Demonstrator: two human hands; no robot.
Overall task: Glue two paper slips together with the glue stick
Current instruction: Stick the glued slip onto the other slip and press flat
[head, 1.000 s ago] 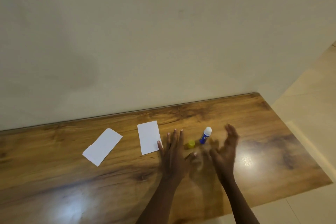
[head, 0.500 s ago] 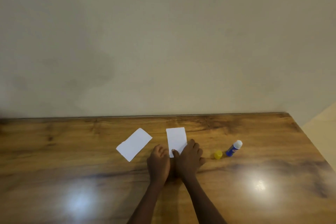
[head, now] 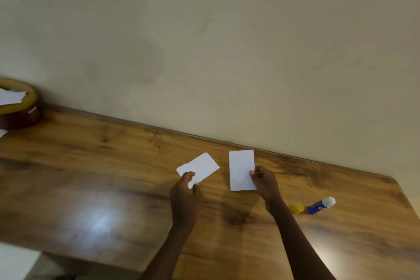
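Two white paper slips are over the wooden table (head: 91, 166). My left hand (head: 185, 198) pinches the near corner of the left slip (head: 201, 167), which lies at an angle. My right hand (head: 264, 183) grips the right edge of the right slip (head: 241, 169), which stands lengthwise toward the wall. The blue glue stick (head: 320, 206) with a white end lies on its side to the right of my right hand, and its yellow cap (head: 297, 208) sits just beside it.
A round brown container (head: 20, 109) with a tan rim holds white paper at the far left by the wall. The beige wall runs along the table's back edge. The table's right end falls off near the glue stick.
My hands moved apart from the middle: the left went to the left slip and took its corner, the right took the right slip's edge. The view has swung left and tilted.
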